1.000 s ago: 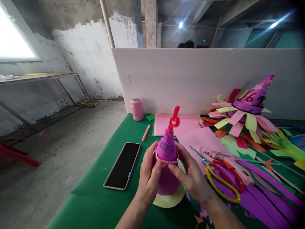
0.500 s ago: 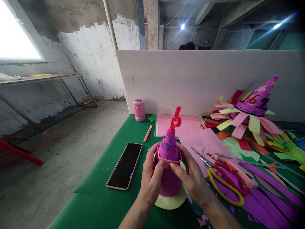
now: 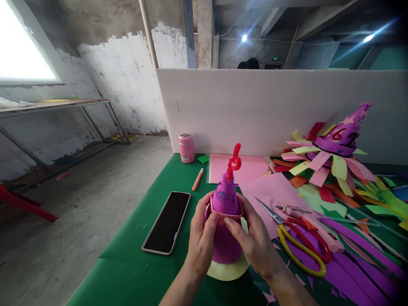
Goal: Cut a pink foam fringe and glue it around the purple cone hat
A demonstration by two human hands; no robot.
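Note:
A purple foam cone hat (image 3: 227, 248) stands upright on a pale yellow round brim (image 3: 227, 272). Blue wavy marks decorate its front, and a bent red pipe cleaner (image 3: 235, 162) rises from the tip. Around the cone's middle runs a pink strip (image 3: 234, 216) folded into an angular band. My left hand (image 3: 204, 231) closes on the band's left side, thumb at the front. From the right, my right hand (image 3: 250, 231) grips the same band, its thumb close to the other. The fingertips behind the cone are hidden.
Scissors (image 3: 295, 238), a pink glue gun (image 3: 328, 233) and purple scraps lie to the right. A finished purple hat (image 3: 341, 136) with paper strips stands behind. On the left are a phone (image 3: 166, 223), an orange marker (image 3: 197, 179) and a pink jar (image 3: 186, 148). A white board (image 3: 255, 110) closes the back.
My right thumb has shifted slightly left along the front of the pink strip. The hat and my left hand stay nearly in place.

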